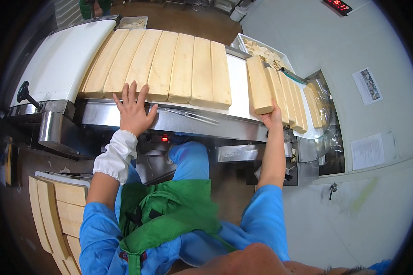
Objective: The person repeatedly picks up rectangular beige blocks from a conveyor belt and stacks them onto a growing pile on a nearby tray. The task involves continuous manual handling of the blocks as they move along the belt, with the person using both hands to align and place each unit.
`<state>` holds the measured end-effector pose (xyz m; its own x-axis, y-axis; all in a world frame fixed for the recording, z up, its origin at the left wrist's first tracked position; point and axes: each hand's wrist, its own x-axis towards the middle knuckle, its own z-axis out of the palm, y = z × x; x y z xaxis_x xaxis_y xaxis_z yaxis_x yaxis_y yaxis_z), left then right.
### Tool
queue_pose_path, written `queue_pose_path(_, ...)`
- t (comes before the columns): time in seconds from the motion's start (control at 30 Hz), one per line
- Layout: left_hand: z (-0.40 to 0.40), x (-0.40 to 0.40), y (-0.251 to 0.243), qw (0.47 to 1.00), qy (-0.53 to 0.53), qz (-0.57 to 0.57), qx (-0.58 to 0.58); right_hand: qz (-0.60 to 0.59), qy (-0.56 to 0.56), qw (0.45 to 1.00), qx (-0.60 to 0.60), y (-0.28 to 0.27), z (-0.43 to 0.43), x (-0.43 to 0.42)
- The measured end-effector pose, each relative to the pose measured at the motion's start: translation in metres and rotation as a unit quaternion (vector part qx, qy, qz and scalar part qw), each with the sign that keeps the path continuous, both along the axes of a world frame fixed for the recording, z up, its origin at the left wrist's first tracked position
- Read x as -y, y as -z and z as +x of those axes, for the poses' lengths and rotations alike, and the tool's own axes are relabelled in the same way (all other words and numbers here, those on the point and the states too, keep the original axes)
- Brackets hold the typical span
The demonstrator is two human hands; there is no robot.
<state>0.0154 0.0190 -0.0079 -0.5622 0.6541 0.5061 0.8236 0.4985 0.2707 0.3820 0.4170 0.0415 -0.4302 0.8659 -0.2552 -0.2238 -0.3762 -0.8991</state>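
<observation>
Long pale-yellow food blocks (180, 68), like loaves, lie side by side across a white conveyor belt (237, 86); whether they are cheese or dough I cannot tell. With fingers spread, my left hand (134, 115) rests its fingertips against the near ends of the left-hand blocks. My right hand (274, 116) grips the near lower end of a single block (260, 84), which is tilted and raised at the start of the right-hand group. Several more blocks (292, 99) stand close together to its right. Part of my right hand is hidden under the held block.
A knife-like tool (192, 117) lies on the steel front rail (103, 115). White crates of trimmings (261, 51) stand behind the belt. Clear plastic flaps (325, 103) hang at the wall opening. Stacked blocks (50, 213) sit low at left. Another person (94, 8) stands beyond the belt.
</observation>
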Motion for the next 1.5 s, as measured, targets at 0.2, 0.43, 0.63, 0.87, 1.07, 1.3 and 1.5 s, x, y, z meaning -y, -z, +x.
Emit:
queue_pose_path(0.2, 0.001, 0.000, -0.003, 1.000, 0.004, 0.012, -0.001, 0.017, -0.078, 0.978, 0.191, -0.012, -0.025, 0.020)
queue_pose_path(0.43, 0.000, 0.000, 0.000, 1.000, 0.015, 0.022, -0.004, 0.086, -0.193, 0.934, 0.287, -0.002, -0.083, 0.029)
queue_pose_path(0.63, -0.001, -0.003, 0.005, 0.998, 0.049, 0.042, 0.011, 0.410, -0.083, 0.743, 0.523, 0.022, -0.110, 0.035)
queue_pose_path(0.87, 0.003, 0.001, 0.002, 0.996, 0.072, 0.016, 0.044, 0.337, -0.046, 0.795, 0.502, 0.041, -0.125, 0.021)
queue_pose_path(1.07, -0.001, 0.002, 0.015, 0.995, 0.081, 0.061, 0.007, 0.444, 0.100, 0.658, 0.600, 0.036, -0.119, 0.080)
queue_pose_path(1.3, 0.003, 0.006, 0.013, 0.996, 0.077, 0.042, 0.009, 0.469, 0.135, 0.581, 0.651, 0.063, -0.087, 0.135)
queue_pose_path(1.5, 0.006, 0.004, 0.006, 0.997, 0.069, 0.026, 0.015, 0.457, 0.147, 0.582, 0.656, 0.073, -0.087, 0.130)
